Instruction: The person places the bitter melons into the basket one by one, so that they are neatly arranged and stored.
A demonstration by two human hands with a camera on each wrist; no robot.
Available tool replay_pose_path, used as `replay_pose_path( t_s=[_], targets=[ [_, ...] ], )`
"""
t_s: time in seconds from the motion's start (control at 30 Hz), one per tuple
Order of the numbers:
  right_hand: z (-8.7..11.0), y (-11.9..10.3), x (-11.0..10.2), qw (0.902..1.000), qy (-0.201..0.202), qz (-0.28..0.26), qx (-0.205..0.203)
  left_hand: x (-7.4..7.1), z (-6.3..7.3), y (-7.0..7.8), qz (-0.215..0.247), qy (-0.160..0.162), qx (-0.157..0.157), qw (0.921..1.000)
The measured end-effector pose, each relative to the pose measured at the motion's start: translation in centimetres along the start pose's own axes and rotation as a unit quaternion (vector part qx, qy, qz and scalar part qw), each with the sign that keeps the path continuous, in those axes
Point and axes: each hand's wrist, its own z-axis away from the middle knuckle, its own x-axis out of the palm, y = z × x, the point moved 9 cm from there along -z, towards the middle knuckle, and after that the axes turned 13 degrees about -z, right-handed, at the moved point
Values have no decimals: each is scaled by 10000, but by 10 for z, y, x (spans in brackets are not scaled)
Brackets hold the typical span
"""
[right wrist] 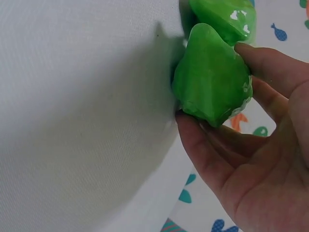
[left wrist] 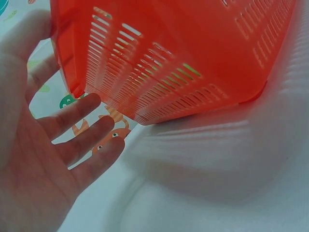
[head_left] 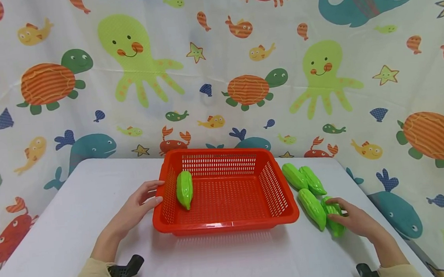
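My left hand (head_left: pixel 133 210) is at the left side of a red plastic basket (head_left: pixel 233 224), fingertips right at its rim. In the left wrist view its fingers are spread and fairly straight beside the slotted wall. One shiny green ridged star fruit (head_left: pixel 184 190) lies inside the basket near the left wall. On the right, my right hand (head_left: pixel 356 219) grips another green star fruit (right wrist: pixel 207 77) on the table, thumb and fingers on opposite sides of it. Close by lie three more, a near star fruit (head_left: pixel 312 209) and two farther ones (head_left: pixel 294 176).
The white table (head_left: pixel 217 271) narrows towards the back, where a curtain (head_left: pixel 207 60) printed with sea animals hangs. The basket stands at the middle of the table, and the loose star fruits lie between its right wall and the table's right edge.
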Motion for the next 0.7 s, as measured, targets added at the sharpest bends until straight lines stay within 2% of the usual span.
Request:
replay_pose_path(
  t_s=[0.3,0.47,0.7],
  targets=[
    [-1,-3,-3,9997,182,132,126,-1,1,0,-11,12,-3,10000],
    [-1,-4,-10,9990,369,-131,212,-1,-1,0,-15,-14,-12,10000],
    [5,-29,-25,9971,532,-548,-77,-2,-1,0,-4,-20,-12,10000]
  ],
)
